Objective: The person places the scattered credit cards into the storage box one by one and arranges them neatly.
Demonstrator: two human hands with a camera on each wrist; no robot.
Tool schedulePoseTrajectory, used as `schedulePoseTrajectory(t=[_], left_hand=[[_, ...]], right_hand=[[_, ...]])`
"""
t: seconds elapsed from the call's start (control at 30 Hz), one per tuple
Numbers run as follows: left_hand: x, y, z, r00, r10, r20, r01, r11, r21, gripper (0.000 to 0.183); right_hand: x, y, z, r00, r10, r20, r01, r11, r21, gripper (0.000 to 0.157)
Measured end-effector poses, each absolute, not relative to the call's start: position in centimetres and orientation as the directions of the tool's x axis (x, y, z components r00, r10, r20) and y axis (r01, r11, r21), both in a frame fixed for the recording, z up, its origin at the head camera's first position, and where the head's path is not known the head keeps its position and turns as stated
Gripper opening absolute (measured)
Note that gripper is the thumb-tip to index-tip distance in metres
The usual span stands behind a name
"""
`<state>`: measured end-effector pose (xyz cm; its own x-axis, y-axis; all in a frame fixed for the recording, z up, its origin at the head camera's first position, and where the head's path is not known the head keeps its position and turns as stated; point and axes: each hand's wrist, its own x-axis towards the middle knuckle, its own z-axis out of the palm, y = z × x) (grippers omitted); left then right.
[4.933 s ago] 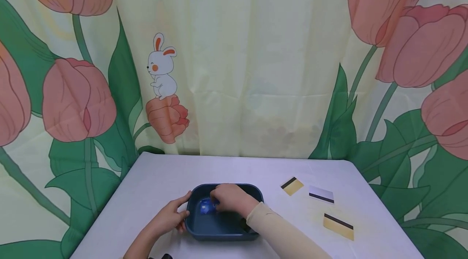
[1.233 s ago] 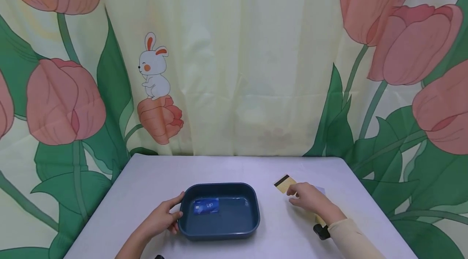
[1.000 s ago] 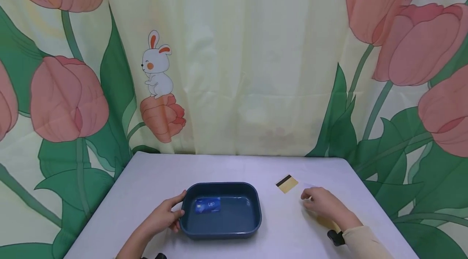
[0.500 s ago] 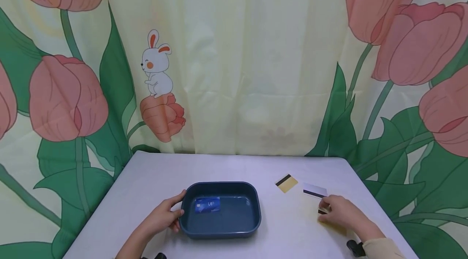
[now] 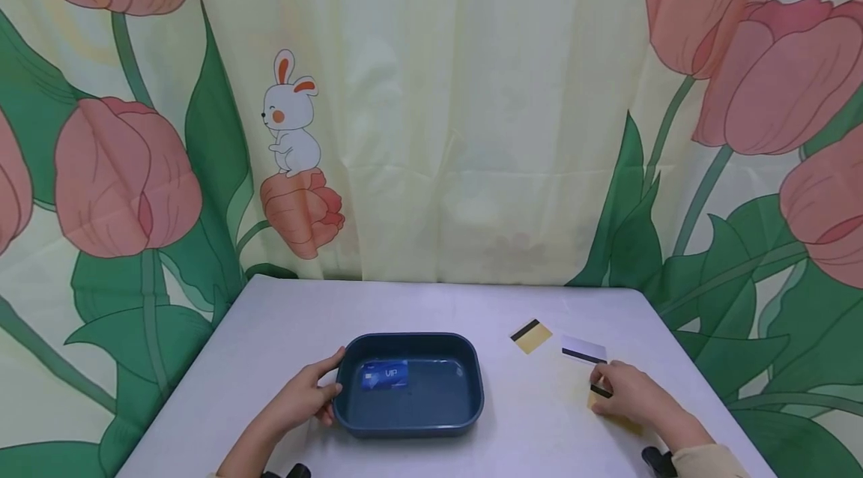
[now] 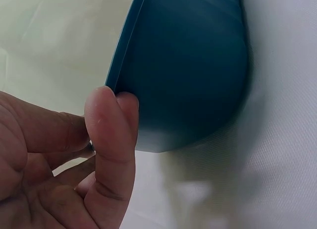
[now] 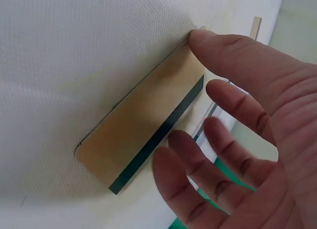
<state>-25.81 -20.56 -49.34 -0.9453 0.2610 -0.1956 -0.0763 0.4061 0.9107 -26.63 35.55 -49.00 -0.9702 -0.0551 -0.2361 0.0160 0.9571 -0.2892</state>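
A dark blue rectangular box (image 5: 408,425) stands on the table, with a blue VIP card (image 5: 385,374) lying inside at its left. My left hand (image 5: 303,392) holds the box's left end, thumb and fingers at the rim; the left wrist view shows them close on the blue wall (image 6: 183,75). At right, my right hand (image 5: 634,397) is over a gold card (image 7: 141,112) with a dark stripe. In the right wrist view the thumb is at one corner of this card, and the other fingers curve beside its striped long edge, spread apart.
Another gold striped card (image 5: 531,336) and a pale lilac striped card (image 5: 583,349) lie farther back, right of the box. The white table (image 5: 418,302) ends at a curtain (image 5: 431,126) printed with tulips and a rabbit.
My right hand has gone from inside the box to the right, past the lilac card, to the nearest gold card. The blue card was left in the box. My left hand stays at the box.
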Motion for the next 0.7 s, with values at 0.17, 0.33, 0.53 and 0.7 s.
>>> schedulePoseTrajectory(t=[0.17, 0.33, 0.53, 0.7], left_hand=[[-25.79, -20.51, -49.16, -0.945, 0.263, -0.196, -0.075, 0.409, 0.910, 0.066], [-25.74, -20.53, -49.23, -0.945, 0.263, -0.196, -0.075, 0.409, 0.910, 0.066], [-25.70, -20.56, -49.17, -0.946, 0.260, -0.193, -0.072, 0.414, 0.908, 0.066], [-25.71, -20.47, -49.18, -0.947, 0.253, -0.199, -0.079, 0.416, 0.906, 0.066]], right_hand=[[-26.44, 35.36, -49.04, -0.968, -0.055, -0.244, 0.020, 0.955, -0.297, 0.040], [-26.51, 35.30, -49.03, -0.967, -0.040, -0.252, 0.036, 0.957, -0.287, 0.046], [-26.26, 34.88, -49.18, -0.976, -0.083, -0.200, -0.028, 0.964, -0.263, 0.037], [-25.92, 34.68, -49.49, -0.973, -0.140, -0.185, -0.091, 0.964, -0.250, 0.043]])
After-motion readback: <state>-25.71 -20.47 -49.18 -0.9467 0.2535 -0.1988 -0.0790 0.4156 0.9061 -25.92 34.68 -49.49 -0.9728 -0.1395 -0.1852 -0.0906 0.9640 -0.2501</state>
